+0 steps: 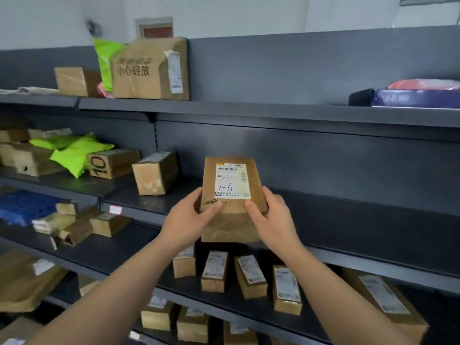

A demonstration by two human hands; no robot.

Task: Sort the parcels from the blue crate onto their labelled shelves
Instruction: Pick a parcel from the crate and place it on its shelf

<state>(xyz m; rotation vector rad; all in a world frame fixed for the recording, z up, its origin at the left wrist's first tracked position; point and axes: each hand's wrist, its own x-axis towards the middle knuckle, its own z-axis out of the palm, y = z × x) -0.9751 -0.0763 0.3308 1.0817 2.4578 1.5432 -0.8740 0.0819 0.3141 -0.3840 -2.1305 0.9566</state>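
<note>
I hold a brown cardboard parcel [231, 220] in front of the dark grey shelving, its white label hand-marked "1-6" facing me. My left hand [190, 216] grips its left side with the thumb over the top face. My right hand [270, 215] grips its right side the same way. The parcel hovers at the front edge of the middle shelf [348, 202], whose right part is bare behind it. The blue crate is not in view.
A cardboard box [155, 173] stands on the same shelf just left of the parcel, with green mailers [77, 153] and more boxes further left. The top shelf holds a large box [151, 68] and a dark package [410, 97]. Several small labelled boxes [251, 276] line the shelf below.
</note>
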